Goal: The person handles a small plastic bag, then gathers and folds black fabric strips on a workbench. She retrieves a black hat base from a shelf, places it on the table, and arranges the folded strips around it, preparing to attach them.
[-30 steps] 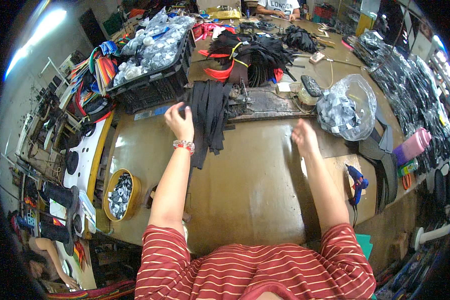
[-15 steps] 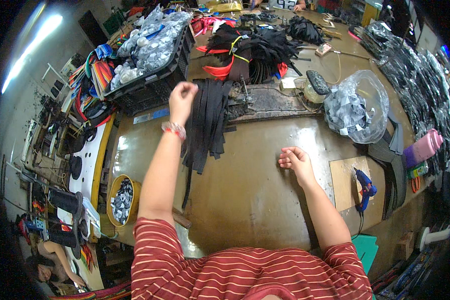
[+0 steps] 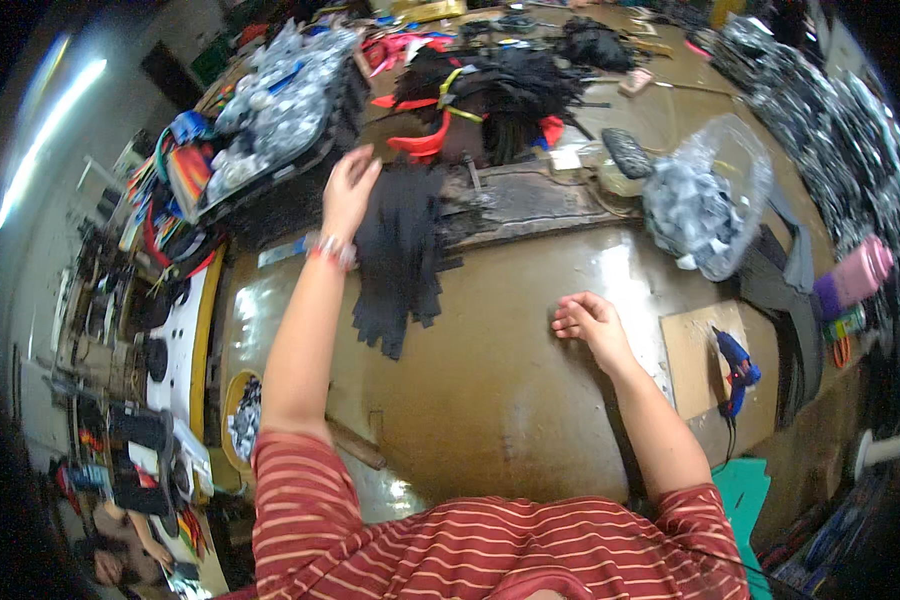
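My left hand [image 3: 350, 190] is raised at the upper left end of a pile of black strips [image 3: 400, 250], its fingers apart and nothing seen in them. The strips lie side by side, their upper ends by a worn dark board [image 3: 530, 205] and their lower ends fanned toward me on the brown table [image 3: 490, 400]. My right hand [image 3: 588, 322] hovers over the table to the right of the strips, fingers loosely curled and apart from the thumb, with nothing visible in it.
A blue glue gun [image 3: 736, 368] lies on a tan board [image 3: 680, 340] at right. Behind it are a clear bag of grey pieces [image 3: 698, 215] and a pink-purple bottle [image 3: 855, 275]. A black crate [image 3: 260, 180] stands far left; a yellow tub [image 3: 238, 400] is nearer. Bundled black strips [image 3: 510, 95] lie beyond.
My left hand has opened and shifted slightly left and up. A long strip that trailed down the left side of the pile no longer does. My right hand stays nearly still.
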A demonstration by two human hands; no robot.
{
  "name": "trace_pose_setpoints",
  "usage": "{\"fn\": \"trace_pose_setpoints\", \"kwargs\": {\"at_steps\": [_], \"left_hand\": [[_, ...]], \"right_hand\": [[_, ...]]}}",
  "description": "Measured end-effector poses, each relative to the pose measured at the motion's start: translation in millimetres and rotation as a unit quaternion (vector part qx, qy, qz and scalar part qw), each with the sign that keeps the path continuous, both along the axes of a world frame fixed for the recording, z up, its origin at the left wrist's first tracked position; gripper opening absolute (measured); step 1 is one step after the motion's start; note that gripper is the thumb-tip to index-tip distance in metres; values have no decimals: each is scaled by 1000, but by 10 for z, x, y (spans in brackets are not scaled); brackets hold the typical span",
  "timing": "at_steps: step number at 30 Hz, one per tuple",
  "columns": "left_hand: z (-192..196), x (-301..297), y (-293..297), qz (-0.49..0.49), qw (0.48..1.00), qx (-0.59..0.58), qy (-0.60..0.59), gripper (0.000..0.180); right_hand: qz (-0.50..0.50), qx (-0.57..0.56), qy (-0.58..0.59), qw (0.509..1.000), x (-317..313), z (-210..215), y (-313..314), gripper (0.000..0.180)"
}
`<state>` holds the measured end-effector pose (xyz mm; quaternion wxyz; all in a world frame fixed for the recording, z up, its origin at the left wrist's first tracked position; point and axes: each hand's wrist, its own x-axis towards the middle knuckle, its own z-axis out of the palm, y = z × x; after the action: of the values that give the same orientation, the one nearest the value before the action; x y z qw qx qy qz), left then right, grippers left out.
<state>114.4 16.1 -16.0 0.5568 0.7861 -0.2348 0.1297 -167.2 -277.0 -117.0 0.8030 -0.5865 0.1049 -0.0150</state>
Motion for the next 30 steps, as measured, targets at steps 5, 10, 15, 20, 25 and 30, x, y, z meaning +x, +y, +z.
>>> {"fn": "trace_pose_setpoints", "kwargs": {"at_steps": [5,10,15,20,25,30], "left_hand": [[49,-1468,9,-6,969,-131,210,24],[1291,-2924,-22,-181,937,54,-296,3],[1821,-3712,112,-612,690,-386,-7,41],[1562,-3581,-188,-796,573,-139,136,11],[1102,-3073,-842,-469,866,152,-79,24],[605,-2652,-1318,-209,952,191,-115,70]], "right_hand": [[-30,-24,32,999,-24,151,84,22],[-329,-623,-231,671,-160,873,-357,33],[-371,-772,94,508,-252,1226,-1208,34],[-273,-629,44,726,-345,1637,-1540,33],[-245,-493,-235,801,-513,2312,-1266,40],[-122,-431,-349,823,-732,2727,-708,39]]}}
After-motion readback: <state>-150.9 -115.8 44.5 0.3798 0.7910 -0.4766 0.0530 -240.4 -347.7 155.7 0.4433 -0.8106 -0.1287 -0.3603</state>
